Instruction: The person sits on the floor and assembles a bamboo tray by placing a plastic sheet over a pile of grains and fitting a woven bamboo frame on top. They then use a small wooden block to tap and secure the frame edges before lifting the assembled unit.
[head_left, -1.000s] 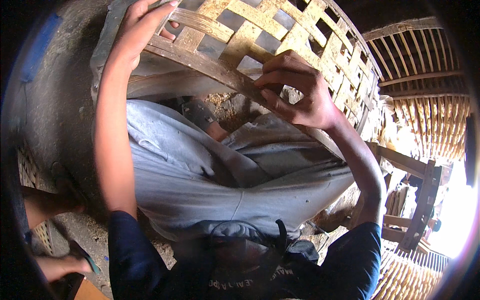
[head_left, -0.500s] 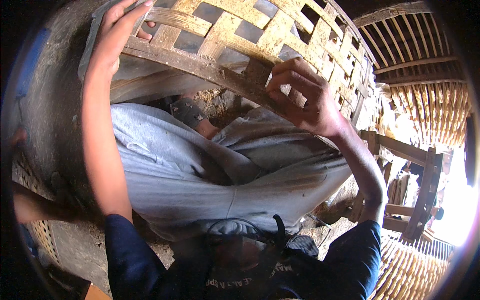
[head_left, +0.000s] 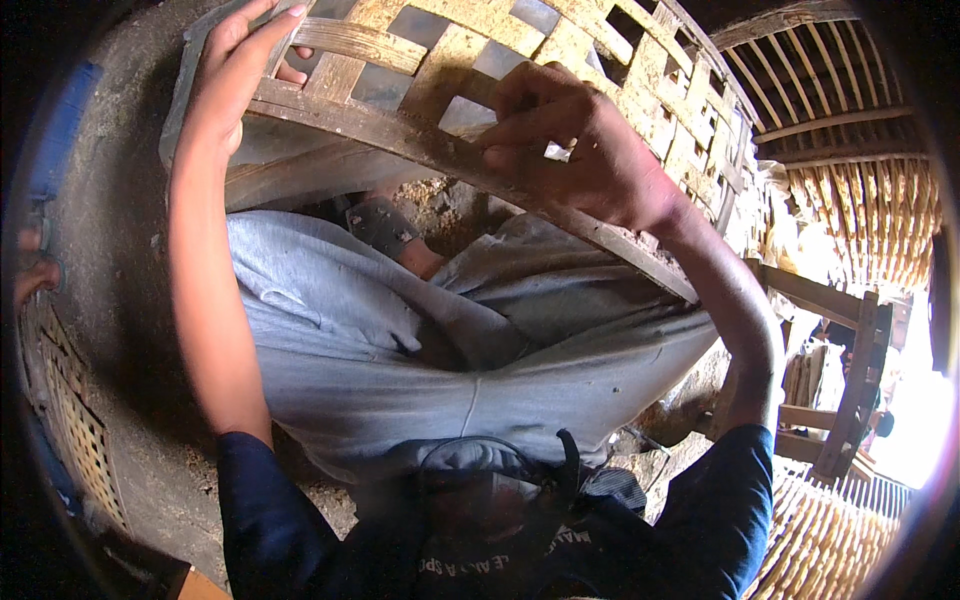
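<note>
A woven bamboo tray (head_left: 440, 82) with a wooden rim stands tilted across my lap, its flat strips crossing with open gaps between them. My left hand (head_left: 222, 80) grips its upper left corner, fingers curled around the edge strip. My right hand (head_left: 590, 150) is at the lower rim, right of the middle, with its fingers bent and thumb and fingertips drawn together against the rim and weave. Whether something small sits in that pinch is hidden. Greyish sheeting (head_left: 285, 150) shows below and behind the tray. My grey trousers (head_left: 400, 310) lie beneath it.
At the right stands a wooden frame (head_left: 850, 380), with racks of bamboo slats (head_left: 870, 210) behind and below it. Another woven panel (head_left: 85, 440) leans at the left, near part of another person (head_left: 40, 275). A rough, dirty floor (head_left: 120, 200) surrounds me.
My right hand has slid left along the tray's rim, its fingers closing further. My left hand keeps its hold on the corner. At the left edge, the other person's arm has withdrawn.
</note>
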